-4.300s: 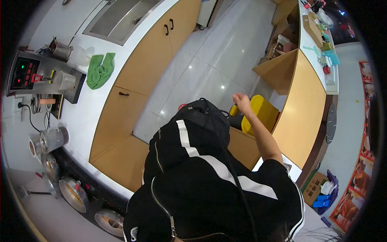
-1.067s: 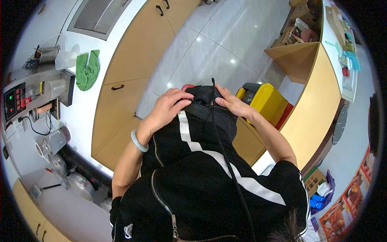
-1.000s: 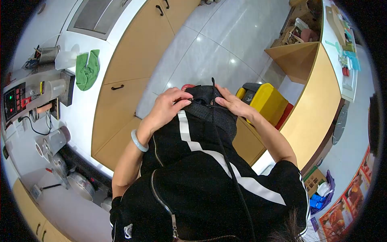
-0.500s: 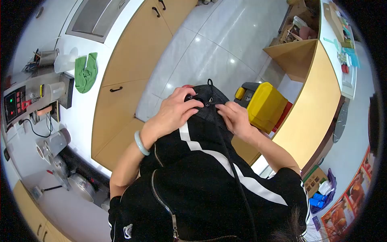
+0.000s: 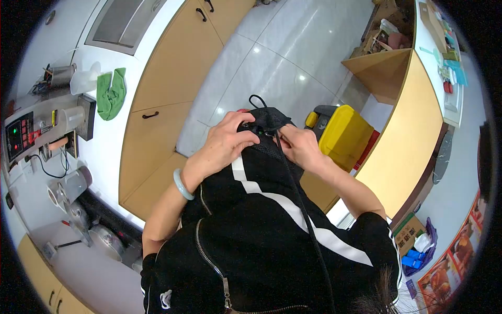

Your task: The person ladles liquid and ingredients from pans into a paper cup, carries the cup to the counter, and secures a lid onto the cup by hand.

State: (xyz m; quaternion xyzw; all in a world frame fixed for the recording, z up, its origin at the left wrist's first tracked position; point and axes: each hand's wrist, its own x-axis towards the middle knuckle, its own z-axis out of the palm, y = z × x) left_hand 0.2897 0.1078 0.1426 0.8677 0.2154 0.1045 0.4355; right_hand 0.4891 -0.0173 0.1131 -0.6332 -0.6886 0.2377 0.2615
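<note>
A black mesh pouch (image 5: 269, 149) with a dark cord loop (image 5: 257, 99) at its top lies against the front of my black clothing. My left hand (image 5: 224, 145), with a pale bangle (image 5: 182, 184) on the wrist, pinches the pouch's left edge between thumb and fingers. On the opposite side of the opening, the curled fingers of my right hand (image 5: 299, 148) grip the pouch's rim, their tips partly hidden. A long black strap (image 5: 303, 209) runs down from beside my right fingers across my clothing.
A yellow bin (image 5: 342, 137) stands on the floor beyond my right hand. To the left are a white counter (image 5: 112, 152), a green cloth (image 5: 111, 94), a sink (image 5: 123, 23) and metal pots (image 5: 106, 242). An open wooden cabinet (image 5: 389, 76) stands at the right.
Both hands have come to the pouch since the earliest frame. Most recently, my right hand has shifted slightly left and up at the rim, and the cord loop has tilted left.
</note>
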